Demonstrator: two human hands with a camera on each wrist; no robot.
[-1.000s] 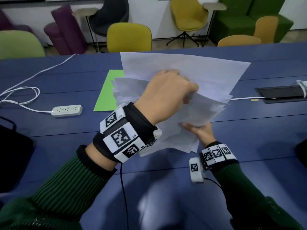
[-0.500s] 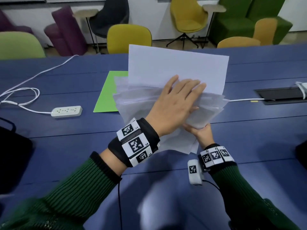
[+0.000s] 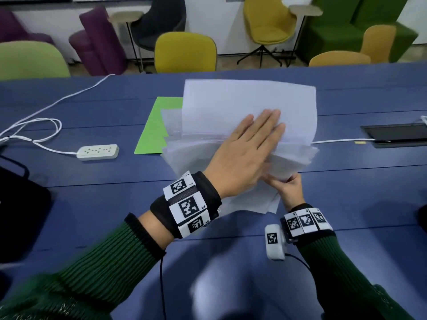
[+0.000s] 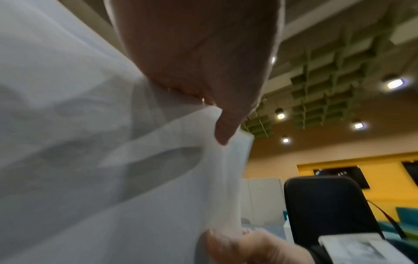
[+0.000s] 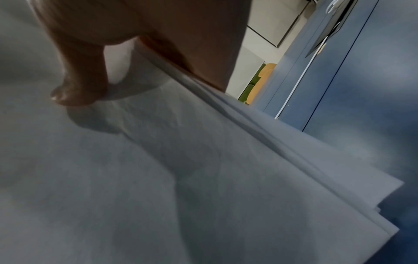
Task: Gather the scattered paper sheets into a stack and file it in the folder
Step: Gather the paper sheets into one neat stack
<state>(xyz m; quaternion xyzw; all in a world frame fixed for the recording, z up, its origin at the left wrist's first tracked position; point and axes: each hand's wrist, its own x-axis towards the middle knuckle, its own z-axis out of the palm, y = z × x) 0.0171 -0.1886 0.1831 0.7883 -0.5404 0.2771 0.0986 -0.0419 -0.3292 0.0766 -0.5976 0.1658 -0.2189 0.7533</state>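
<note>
Fingers [image 3: 268,121] of left hand [image 3: 242,153] straight and together, laid flat on top of the paper sheets [image 3: 249,102], pressing, not gripping. Right hand [image 3: 290,189] at the near right corner of the bundle, fingers and thumb pinching the lower edge — thumb seen on the paper face in right wrist view, rest tucked under. Sheets held up off the blue counter [image 3: 92,204], tilted, near end low by the right hand, far end raised; long axis running roughly away from the body. Edges fanned and stepped, far from square, top sheet sticking out past the rest. Green folder [image 3: 157,128] flat on counter just behind and left of the bundle, partly hidden by it, apparently closed — hard to tell with so much covered. Key relation: folder lies forward-left of both hands, left hand nearer to it, right hand carrying the weight. Likely next: square the edges against the counter, then free the left hand to open the folder. Risk of loose sheets slipping from a one-corner pinch. Power strip [image 3: 98,152] and white cable [image 3: 34,128] further left, well apart.
</note>
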